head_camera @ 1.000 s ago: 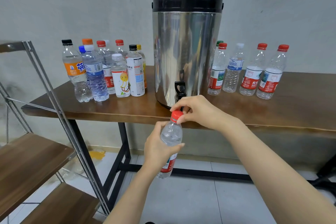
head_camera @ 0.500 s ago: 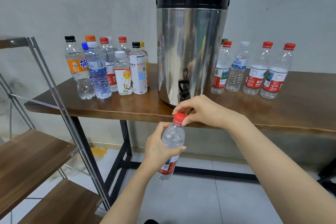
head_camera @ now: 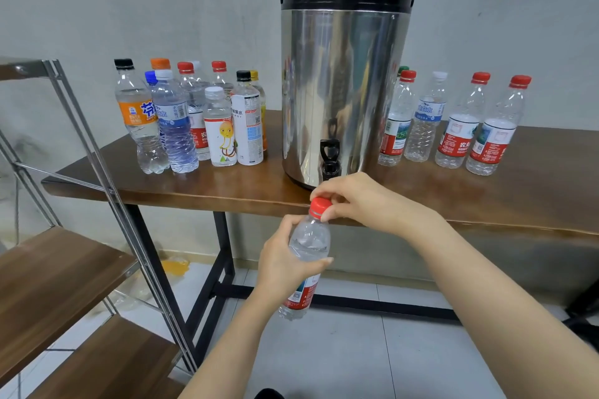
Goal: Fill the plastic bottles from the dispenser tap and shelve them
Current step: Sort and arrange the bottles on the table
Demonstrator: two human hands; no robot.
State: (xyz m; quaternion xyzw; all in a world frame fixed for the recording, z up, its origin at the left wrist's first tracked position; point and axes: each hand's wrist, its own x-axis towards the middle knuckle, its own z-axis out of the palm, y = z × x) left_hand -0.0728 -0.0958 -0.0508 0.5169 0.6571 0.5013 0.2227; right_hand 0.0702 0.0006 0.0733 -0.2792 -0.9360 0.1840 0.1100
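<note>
**Bottle in hand, fingers on the cap**

Your left hand [head_camera: 285,266] wraps the bottle [head_camera: 306,256] below the table [head_camera: 227,191] edge. Your right hand [head_camera: 359,201] pinches its red cap [head_camera: 320,206] at its 12 o'clock. The tap [head_camera: 330,154] sits just beyond, at 12 o'clock; the shelf [head_camera: 48,272] stands at 9 o'clock.

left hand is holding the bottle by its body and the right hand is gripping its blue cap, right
Not quite: the cap is red, not blue. The head view shows the left hand holding the bottle by its body while the right hand grips that red cap.
</note>
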